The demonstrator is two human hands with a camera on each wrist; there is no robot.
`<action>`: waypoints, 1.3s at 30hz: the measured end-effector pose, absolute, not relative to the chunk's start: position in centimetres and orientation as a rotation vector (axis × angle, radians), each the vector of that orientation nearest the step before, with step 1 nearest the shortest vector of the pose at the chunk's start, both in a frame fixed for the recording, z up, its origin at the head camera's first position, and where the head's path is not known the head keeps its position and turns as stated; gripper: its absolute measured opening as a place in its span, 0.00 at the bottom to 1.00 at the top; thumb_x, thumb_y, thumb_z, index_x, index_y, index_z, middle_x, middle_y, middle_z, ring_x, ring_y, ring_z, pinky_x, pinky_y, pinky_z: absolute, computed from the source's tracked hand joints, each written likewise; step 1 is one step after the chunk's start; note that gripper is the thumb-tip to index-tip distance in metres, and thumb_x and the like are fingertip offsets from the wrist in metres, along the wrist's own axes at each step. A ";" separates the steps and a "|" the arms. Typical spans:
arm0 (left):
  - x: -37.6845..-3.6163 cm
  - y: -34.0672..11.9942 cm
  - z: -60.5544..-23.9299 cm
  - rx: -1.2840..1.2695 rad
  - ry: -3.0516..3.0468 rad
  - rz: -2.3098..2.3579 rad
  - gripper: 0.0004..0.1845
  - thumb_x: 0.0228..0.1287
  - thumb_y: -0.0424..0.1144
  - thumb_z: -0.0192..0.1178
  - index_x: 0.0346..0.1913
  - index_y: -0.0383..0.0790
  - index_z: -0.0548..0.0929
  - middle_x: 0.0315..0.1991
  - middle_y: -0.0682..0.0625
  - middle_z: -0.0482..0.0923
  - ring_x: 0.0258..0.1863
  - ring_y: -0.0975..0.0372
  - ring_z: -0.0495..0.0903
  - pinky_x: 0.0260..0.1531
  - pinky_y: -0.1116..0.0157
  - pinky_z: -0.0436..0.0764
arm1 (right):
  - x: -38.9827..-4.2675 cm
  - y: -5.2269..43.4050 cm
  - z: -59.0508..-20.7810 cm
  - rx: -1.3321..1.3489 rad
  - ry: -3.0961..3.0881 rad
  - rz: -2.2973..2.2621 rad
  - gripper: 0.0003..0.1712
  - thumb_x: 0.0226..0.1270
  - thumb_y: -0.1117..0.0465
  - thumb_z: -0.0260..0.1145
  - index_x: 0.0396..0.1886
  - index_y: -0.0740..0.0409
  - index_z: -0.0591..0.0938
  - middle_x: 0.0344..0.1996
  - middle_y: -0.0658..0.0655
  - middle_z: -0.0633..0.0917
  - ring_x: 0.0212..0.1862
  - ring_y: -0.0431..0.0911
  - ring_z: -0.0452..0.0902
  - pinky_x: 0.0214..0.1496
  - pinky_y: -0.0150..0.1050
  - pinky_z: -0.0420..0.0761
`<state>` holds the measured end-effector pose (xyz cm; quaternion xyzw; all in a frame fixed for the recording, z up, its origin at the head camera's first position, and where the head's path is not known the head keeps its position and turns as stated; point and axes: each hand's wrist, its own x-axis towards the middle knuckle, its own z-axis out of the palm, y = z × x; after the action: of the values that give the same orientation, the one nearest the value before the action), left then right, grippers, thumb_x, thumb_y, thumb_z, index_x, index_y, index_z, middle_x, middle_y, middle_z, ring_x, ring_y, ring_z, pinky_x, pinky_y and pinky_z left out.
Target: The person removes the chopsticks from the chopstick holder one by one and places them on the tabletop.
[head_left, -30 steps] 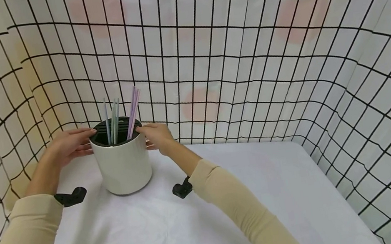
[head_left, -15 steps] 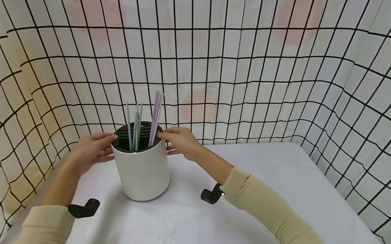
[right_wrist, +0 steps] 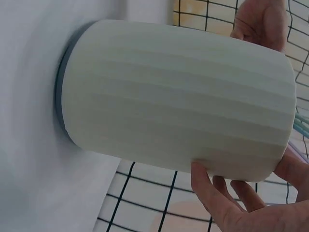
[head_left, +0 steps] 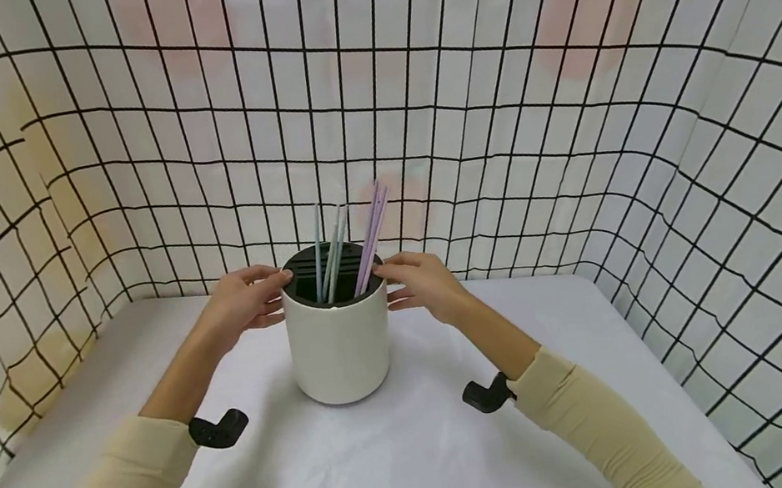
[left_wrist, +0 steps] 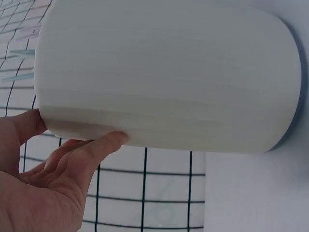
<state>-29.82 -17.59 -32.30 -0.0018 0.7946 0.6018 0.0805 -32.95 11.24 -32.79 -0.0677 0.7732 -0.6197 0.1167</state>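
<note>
A white ribbed cylindrical holder (head_left: 341,353) with a black slotted insert stands upright on the table. Several pastel straws (head_left: 367,239), blue, green and purple, lean out of it. My left hand (head_left: 243,298) grips the holder's left side at the rim, thumb on the near side and fingers behind. My right hand (head_left: 422,277) grips the right side the same way. In the left wrist view the holder (left_wrist: 169,72) fills the frame with my left hand (left_wrist: 48,183) on its rim. In the right wrist view my right hand (right_wrist: 231,203) clasps the holder (right_wrist: 178,96).
A white cloth covers the table (head_left: 395,471). Curtains with a black grid (head_left: 530,105) close in the back and both sides. The table's right edge runs near the right curtain. Black camera mounts (head_left: 217,430) sit on both wrists.
Both hands have carried the holder to the right, from near the left curtain to about the middle of the table's far side. The grip has stayed the same.
</note>
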 end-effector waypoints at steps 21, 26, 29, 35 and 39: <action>-30.0 -10.5 -33.3 0.033 2.436 1.811 0.23 0.74 0.49 0.60 0.62 0.38 0.78 0.61 0.41 0.79 0.54 0.54 0.84 0.48 0.61 0.89 | -31.0 17.7 -32.4 -0.111 2.296 -1.831 0.24 0.74 0.54 0.65 0.63 0.63 0.77 0.58 0.63 0.81 0.47 0.52 0.86 0.57 0.49 0.87; -30.1 -10.4 -33.2 0.067 2.441 1.798 0.24 0.74 0.49 0.60 0.63 0.37 0.78 0.64 0.41 0.77 0.58 0.50 0.83 0.47 0.60 0.89 | -31.3 18.2 -32.5 -0.114 2.285 -1.841 0.26 0.73 0.53 0.66 0.64 0.62 0.76 0.60 0.64 0.81 0.48 0.53 0.86 0.56 0.48 0.88; -30.1 -10.5 -33.1 0.084 2.457 1.784 0.26 0.74 0.50 0.61 0.65 0.36 0.77 0.67 0.40 0.76 0.61 0.47 0.82 0.48 0.58 0.89 | -31.4 18.4 -32.6 -0.134 2.280 -1.841 0.29 0.73 0.52 0.67 0.66 0.62 0.75 0.61 0.65 0.81 0.49 0.53 0.87 0.56 0.49 0.88; -30.3 -10.7 -33.4 0.109 2.445 1.818 0.26 0.72 0.50 0.63 0.63 0.35 0.78 0.66 0.40 0.76 0.62 0.46 0.81 0.55 0.56 0.86 | -31.2 18.7 -32.9 -0.185 2.308 -1.834 0.32 0.72 0.50 0.67 0.67 0.64 0.74 0.63 0.65 0.80 0.49 0.53 0.87 0.56 0.49 0.88; -30.5 -10.7 -33.6 0.138 2.391 1.861 0.26 0.73 0.49 0.62 0.64 0.35 0.76 0.67 0.39 0.75 0.64 0.46 0.79 0.59 0.54 0.84 | -31.3 18.7 -33.2 -0.205 2.324 -1.846 0.32 0.71 0.49 0.68 0.66 0.64 0.75 0.62 0.64 0.80 0.48 0.53 0.88 0.55 0.48 0.88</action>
<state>-30.53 -10.73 -33.62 0.0455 0.7871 0.6127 0.0542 -31.28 18.71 -33.23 -0.0686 0.7785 -0.6183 0.0832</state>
